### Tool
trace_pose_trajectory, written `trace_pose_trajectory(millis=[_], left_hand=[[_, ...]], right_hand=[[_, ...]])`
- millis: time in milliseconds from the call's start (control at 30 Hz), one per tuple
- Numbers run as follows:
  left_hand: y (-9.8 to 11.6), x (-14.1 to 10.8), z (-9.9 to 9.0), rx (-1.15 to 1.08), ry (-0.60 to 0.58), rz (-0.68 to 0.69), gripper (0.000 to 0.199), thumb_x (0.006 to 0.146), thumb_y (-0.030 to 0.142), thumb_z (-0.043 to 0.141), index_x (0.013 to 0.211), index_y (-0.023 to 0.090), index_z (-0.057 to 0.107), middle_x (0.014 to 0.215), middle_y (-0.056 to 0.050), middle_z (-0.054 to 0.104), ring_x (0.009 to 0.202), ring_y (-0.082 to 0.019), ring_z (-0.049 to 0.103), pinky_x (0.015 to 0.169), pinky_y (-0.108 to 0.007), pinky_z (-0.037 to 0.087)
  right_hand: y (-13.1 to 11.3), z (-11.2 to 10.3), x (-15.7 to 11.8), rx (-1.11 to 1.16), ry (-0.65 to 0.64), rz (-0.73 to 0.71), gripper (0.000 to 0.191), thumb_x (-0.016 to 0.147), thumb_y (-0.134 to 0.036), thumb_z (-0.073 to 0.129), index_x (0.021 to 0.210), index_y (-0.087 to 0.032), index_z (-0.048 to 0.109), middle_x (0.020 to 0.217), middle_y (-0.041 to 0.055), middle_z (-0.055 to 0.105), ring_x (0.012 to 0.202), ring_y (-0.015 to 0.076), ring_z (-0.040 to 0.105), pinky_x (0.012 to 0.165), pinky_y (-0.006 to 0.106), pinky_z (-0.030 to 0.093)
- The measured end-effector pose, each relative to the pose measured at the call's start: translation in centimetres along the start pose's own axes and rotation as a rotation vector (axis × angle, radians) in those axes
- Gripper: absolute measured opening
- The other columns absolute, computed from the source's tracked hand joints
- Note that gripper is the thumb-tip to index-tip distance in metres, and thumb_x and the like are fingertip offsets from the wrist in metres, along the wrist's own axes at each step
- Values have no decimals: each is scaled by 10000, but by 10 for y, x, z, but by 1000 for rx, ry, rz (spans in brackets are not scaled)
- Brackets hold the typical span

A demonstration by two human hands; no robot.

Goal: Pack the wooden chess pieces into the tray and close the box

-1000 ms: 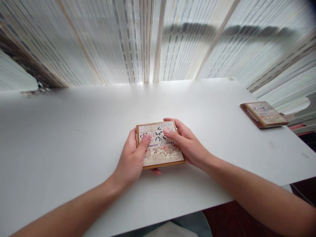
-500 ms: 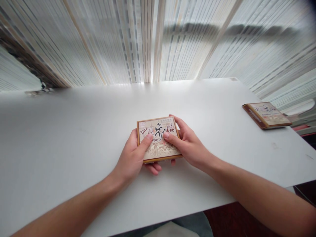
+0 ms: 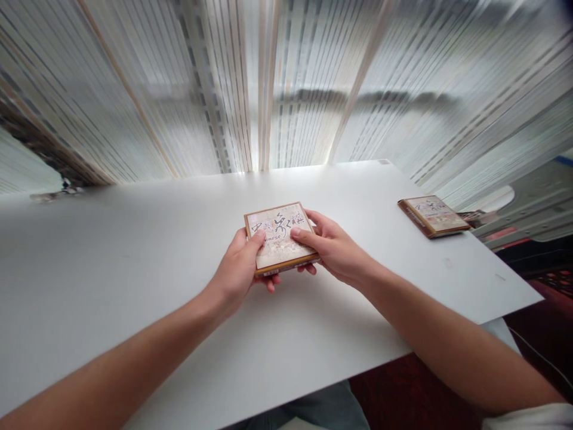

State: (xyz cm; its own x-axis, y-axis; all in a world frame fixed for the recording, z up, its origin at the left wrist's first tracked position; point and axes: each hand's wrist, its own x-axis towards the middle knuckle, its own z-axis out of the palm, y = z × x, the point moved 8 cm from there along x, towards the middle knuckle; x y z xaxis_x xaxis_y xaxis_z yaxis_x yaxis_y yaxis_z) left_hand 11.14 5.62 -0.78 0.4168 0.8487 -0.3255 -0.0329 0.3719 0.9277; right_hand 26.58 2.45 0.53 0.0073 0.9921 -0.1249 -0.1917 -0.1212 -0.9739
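A flat square Chinese chess box [image 3: 281, 248] with a beige printed lid and brown-gold edges is held up over the white table, its front edge tipped toward me. My left hand [image 3: 239, 257] grips its left side, thumb on the lid and fingers curled underneath. On the right side, my right hand [image 3: 329, 242] holds it the same way, thumb flat across the lettering. Both hands are closed on the box. Most of the fingers are hidden beneath it.
A second box [image 3: 434, 215] of the same print lies at the table's right edge. The white table [image 3: 111, 263] reaches back to striped string curtains [image 3: 215, 89]. A grey plastic piece of furniture [image 3: 541, 191] stands beyond the right edge, above a dark red floor [image 3: 394, 394].
My view has turned to the right, so the second box appears further left. Both hands still hold the chess box, now tilted a little differently, with more of its front edge showing.
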Motion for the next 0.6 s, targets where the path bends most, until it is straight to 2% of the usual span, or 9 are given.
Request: trace_pose_trajectory(millis=[167, 233, 333, 367, 433, 500, 600], left_hand=[[14, 16, 27, -2, -153, -29, 257, 1020, 248, 656, 1206, 88, 731, 1097, -208, 837, 819, -255, 818, 642, -306, 648], [15, 24, 43, 2, -221, -46, 271, 999, 247, 714, 1206, 80, 766, 1155, -220, 837, 885, -270, 828, 748, -333, 665], [17, 46, 70, 33, -230, -41, 258, 988, 203, 738, 1205, 68, 773, 1176, -229, 836, 898, -284, 835, 807, -373, 678], [18, 55, 80, 41, -220, -30, 257, 987, 177, 734, 1215, 60, 763, 1163, -232, 837, 888, -287, 837, 809, -385, 683], [22, 75, 102, 42, -197, 2, 318, 984, 127, 726, 1292, 53, 710, 1139, -235, 837, 849, -287, 839, 788, -404, 694], [28, 96, 122, 36, -162, 41, 473, 973, 94, 738, 1426, 69, 604, 1144, -234, 831, 793, -279, 838, 742, -411, 701], [32, 122, 152, 29, -152, 74, 601, 979, 84, 742, 1523, 93, 489, 1155, -241, 818, 737, -268, 832, 703, -419, 707]], right_hand=[[-13, -43, -6, -64, 31, -9, 638, 917, -412, 842, 1443, -170, 574, 805, 31, 776, 493, 162, 692, 351, 206, 464], [-16, -62, -7, -92, 28, 15, 627, 906, -431, 848, 1424, -169, 613, 843, 51, 792, 511, 167, 698, 377, 226, 506], [-23, -99, -3, -130, 65, 30, 558, 895, -392, 855, 1374, -168, 678, 967, 96, 826, 592, 176, 722, 452, 260, 577], [-27, -113, 0, -141, 93, 21, 511, 894, -350, 855, 1346, -165, 701, 1018, 106, 834, 658, 184, 745, 518, 271, 616], [-39, -142, 7, -157, 162, -13, 433, 889, -255, 854, 1296, -164, 736, 1114, 112, 840, 862, 207, 789, 747, 293, 678], [-51, -169, 13, -165, 219, -39, 406, 888, -197, 851, 1280, -167, 751, 1182, 113, 839, 1059, 243, 787, 969, 342, 659], [-63, -204, 18, -167, 273, -38, 372, 913, -181, 829, 1279, -161, 761, 1198, 127, 840, 1132, 289, 781, 1071, 438, 630]])
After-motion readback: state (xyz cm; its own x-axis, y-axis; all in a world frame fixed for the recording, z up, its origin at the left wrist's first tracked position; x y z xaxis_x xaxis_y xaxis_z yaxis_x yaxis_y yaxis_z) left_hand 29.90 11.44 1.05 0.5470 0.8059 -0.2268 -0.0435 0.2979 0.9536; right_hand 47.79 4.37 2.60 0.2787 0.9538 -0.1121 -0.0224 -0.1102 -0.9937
